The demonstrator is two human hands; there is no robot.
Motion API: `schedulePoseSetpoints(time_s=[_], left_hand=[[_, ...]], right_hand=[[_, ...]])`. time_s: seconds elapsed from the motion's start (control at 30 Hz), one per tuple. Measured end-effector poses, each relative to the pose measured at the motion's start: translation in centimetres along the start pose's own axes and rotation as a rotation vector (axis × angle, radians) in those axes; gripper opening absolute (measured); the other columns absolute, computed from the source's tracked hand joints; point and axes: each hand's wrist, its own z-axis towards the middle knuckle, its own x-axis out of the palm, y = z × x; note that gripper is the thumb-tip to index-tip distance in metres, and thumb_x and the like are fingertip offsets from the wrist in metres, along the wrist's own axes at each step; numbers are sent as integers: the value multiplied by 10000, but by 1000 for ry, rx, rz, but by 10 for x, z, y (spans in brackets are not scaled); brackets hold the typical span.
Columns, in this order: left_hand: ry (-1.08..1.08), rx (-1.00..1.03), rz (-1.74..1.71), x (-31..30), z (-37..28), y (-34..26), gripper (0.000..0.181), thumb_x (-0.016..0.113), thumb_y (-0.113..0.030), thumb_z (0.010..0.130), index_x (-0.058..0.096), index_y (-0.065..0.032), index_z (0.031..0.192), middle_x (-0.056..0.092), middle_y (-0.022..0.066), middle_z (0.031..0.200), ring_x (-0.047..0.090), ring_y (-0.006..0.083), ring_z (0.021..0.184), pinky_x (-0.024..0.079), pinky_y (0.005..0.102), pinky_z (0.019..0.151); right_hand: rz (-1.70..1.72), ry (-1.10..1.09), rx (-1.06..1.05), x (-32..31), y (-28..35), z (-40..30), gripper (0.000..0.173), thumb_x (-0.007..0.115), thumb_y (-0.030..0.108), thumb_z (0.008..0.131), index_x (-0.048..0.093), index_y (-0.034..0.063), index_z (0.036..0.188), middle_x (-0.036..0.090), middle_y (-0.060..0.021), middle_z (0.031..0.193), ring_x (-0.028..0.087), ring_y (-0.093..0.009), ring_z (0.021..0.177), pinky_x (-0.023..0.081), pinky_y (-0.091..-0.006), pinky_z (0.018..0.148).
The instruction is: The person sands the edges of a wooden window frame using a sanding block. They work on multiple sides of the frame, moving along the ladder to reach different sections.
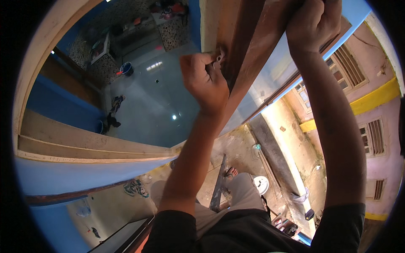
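In front of me a brown wooden post (258,52), perhaps part of a door, slants up through the view. My left hand (205,80) is curled at its left face, the thumb and fingers closed on a small pale piece (220,57). What that piece is cannot be made out. Higher up, by the right side of the post, my right hand (313,27) is raised with its fingers folded. The picture's top edge cuts it off, and I cannot tell whether anything is in it.
Beyond a pale door frame (95,155) lies a tiled floor (148,95) with a bucket (127,68). Below me are a dark plank (218,186), a round white lid or bucket (261,185) and a low concrete ledge (269,142). Shoes (136,188) lie at lower left.
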Motion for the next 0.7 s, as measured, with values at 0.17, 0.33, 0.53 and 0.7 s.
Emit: schedulePoseSetpoints(time_s=[0.17, 0.33, 0.53, 0.7], left_hand=[[54, -275, 76, -17, -77, 24, 139, 696, 29, 804, 573, -11, 854, 578, 120, 869, 565, 282, 805, 455, 392, 721], [128, -693, 56, -43, -159, 67, 156, 710, -43, 857, 559, -8, 845, 565, 110, 881, 542, 272, 793, 455, 387, 738], [107, -307, 61, -21, -64, 26, 210, 711, -149, 927, 573, -8, 853, 562, 80, 876, 541, 221, 795, 447, 365, 742], [18, -197, -160, 9, 52, -22, 140, 719, 27, 819, 593, -33, 823, 578, 101, 833, 570, 310, 818, 447, 399, 707]], right_hand=[[7, 2, 42, 4, 8, 0, 185, 385, 26, 913, 567, 5, 895, 546, -24, 795, 446, -96, 693, 414, -256, 630], [-21, -18, 38, 7, 10, 3, 196, 370, 6, 900, 566, 2, 893, 550, -42, 810, 463, -117, 715, 431, -264, 659], [-18, -10, -35, 4, 5, 3, 200, 375, 12, 887, 572, -15, 910, 557, -63, 815, 480, -143, 726, 447, -279, 682], [-59, -11, -60, 6, 8, 2, 196, 384, 26, 889, 575, -16, 895, 568, -66, 814, 492, -141, 729, 451, -278, 682]])
